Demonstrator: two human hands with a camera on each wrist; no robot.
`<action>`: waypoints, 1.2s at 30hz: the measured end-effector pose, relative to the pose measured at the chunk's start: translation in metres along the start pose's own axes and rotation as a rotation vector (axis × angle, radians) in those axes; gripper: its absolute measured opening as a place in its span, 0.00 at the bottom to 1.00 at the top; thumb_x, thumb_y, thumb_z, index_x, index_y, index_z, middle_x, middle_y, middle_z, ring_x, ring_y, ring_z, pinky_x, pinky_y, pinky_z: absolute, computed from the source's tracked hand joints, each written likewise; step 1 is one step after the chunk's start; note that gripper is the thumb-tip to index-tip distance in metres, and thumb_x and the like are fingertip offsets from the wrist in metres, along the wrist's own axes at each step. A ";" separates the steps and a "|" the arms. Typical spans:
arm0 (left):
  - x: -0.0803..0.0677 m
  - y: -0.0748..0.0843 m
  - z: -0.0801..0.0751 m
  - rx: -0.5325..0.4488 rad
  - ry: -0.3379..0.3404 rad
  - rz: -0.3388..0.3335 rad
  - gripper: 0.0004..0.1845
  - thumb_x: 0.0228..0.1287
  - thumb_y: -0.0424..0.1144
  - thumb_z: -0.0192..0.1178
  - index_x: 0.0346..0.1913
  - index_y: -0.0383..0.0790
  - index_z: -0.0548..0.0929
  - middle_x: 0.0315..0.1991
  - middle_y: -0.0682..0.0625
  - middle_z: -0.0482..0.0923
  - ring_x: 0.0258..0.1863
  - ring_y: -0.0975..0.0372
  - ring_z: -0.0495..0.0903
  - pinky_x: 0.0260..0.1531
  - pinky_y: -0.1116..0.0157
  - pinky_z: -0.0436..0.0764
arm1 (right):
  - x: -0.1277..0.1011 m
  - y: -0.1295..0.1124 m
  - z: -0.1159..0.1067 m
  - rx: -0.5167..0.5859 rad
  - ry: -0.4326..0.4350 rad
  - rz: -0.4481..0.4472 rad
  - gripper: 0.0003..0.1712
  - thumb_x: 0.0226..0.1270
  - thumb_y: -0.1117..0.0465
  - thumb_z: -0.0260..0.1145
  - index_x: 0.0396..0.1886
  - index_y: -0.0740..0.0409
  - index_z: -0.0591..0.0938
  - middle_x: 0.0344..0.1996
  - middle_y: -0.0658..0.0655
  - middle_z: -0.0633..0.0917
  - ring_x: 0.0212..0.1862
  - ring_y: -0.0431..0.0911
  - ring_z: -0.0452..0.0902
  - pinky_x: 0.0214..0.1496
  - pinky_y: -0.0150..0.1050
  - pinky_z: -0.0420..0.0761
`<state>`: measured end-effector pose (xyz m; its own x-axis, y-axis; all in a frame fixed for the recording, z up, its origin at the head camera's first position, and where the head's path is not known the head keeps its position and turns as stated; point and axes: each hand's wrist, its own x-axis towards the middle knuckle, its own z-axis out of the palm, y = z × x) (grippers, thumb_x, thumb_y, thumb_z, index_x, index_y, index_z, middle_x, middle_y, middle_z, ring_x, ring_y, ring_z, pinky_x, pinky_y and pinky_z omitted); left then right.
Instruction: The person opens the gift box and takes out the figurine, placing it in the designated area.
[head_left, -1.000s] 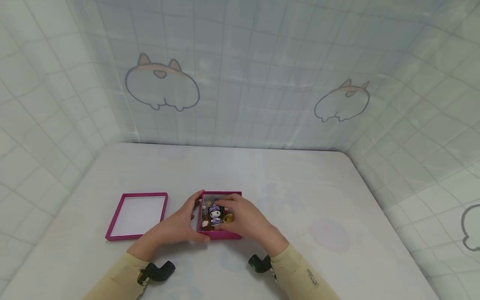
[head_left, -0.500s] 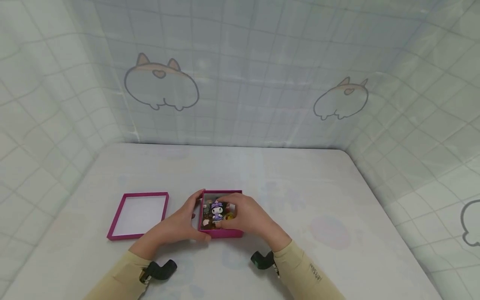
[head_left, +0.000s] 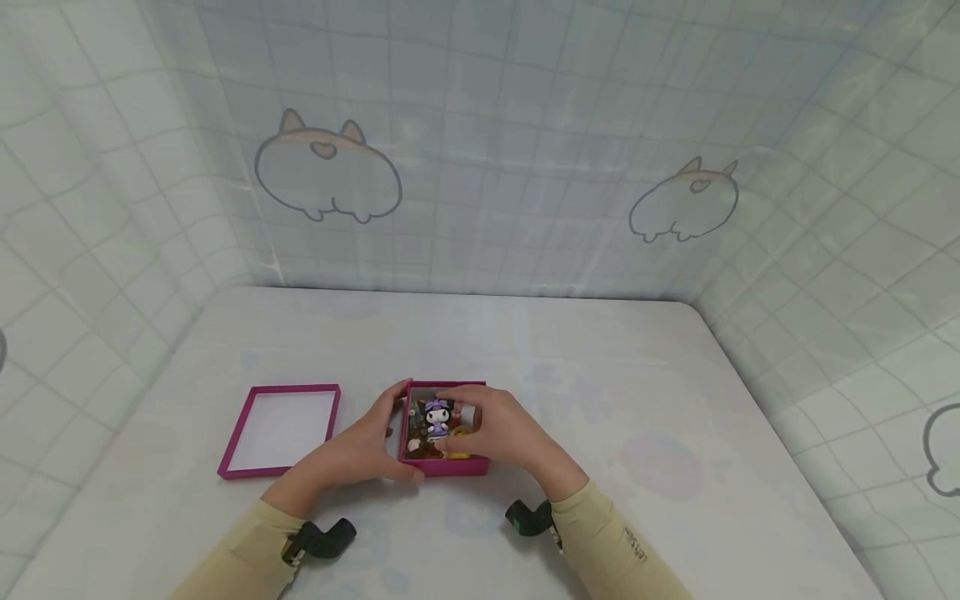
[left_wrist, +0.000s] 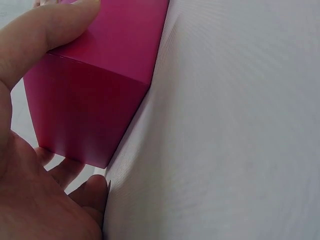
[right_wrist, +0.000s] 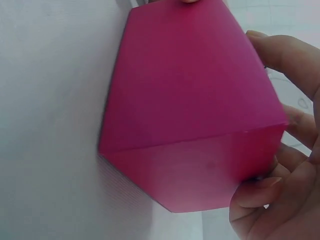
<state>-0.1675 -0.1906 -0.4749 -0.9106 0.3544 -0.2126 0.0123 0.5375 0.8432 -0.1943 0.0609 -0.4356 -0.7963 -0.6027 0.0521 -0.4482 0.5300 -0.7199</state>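
Observation:
An open magenta box (head_left: 442, 468) sits on the table in the head view, holding a small purple-hatted doll figurine (head_left: 436, 414) and several little trinkets. My left hand (head_left: 367, 446) grips the box's left side, thumb on the near corner and fingers along the far corner. My right hand (head_left: 498, 429) lies over the right half, with fingers curled across the far rim and the thumb at the near rim. In the left wrist view the box (left_wrist: 100, 85) sits between my thumb and fingers. The right wrist view shows the box's outer walls (right_wrist: 190, 125) with fingertips (right_wrist: 282, 52) at its edge.
The box's magenta lid (head_left: 281, 427) lies upside down, white inside, just left of the box. The pale padded table (head_left: 637, 400) stretches right and back. Tiled curtain walls with cartoon prints close in the back and both sides.
My right hand has slid slightly right and back, uncovering more of the figurine. The left hand keeps its hold and the lid has not moved.

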 end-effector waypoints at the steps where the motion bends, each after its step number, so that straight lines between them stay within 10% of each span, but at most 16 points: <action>1: 0.000 0.000 0.000 0.001 0.003 0.001 0.74 0.29 0.59 0.83 0.78 0.57 0.41 0.77 0.48 0.45 0.70 0.50 0.61 0.63 0.49 0.71 | 0.000 0.000 -0.001 0.003 0.003 -0.010 0.38 0.54 0.44 0.78 0.65 0.43 0.78 0.54 0.40 0.80 0.41 0.44 0.78 0.40 0.34 0.81; 8: 0.001 -0.001 -0.001 -0.012 -0.001 0.013 0.73 0.31 0.56 0.83 0.77 0.55 0.41 0.77 0.48 0.46 0.72 0.52 0.56 0.63 0.50 0.70 | -0.002 -0.002 -0.011 0.005 0.043 -0.051 0.35 0.55 0.48 0.78 0.64 0.43 0.79 0.57 0.40 0.79 0.49 0.47 0.79 0.46 0.37 0.82; 18: -0.001 -0.002 0.002 -0.019 0.016 -0.013 0.74 0.29 0.57 0.84 0.77 0.55 0.42 0.76 0.48 0.47 0.73 0.50 0.55 0.63 0.48 0.70 | -0.010 0.001 -0.028 -0.005 0.081 -0.056 0.35 0.55 0.46 0.77 0.64 0.41 0.79 0.59 0.41 0.78 0.35 0.39 0.79 0.33 0.35 0.81; 36: -0.002 0.000 0.004 -0.013 0.016 -0.041 0.75 0.28 0.59 0.83 0.78 0.56 0.42 0.77 0.48 0.45 0.74 0.48 0.53 0.63 0.46 0.69 | -0.024 0.036 -0.067 0.197 0.156 0.210 0.38 0.51 0.51 0.81 0.64 0.38 0.78 0.63 0.45 0.74 0.45 0.40 0.84 0.44 0.40 0.85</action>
<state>-0.1641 -0.1882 -0.4763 -0.9168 0.3199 -0.2389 -0.0302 0.5411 0.8404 -0.2184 0.1345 -0.4168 -0.9224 -0.3859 -0.0176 -0.1925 0.4987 -0.8452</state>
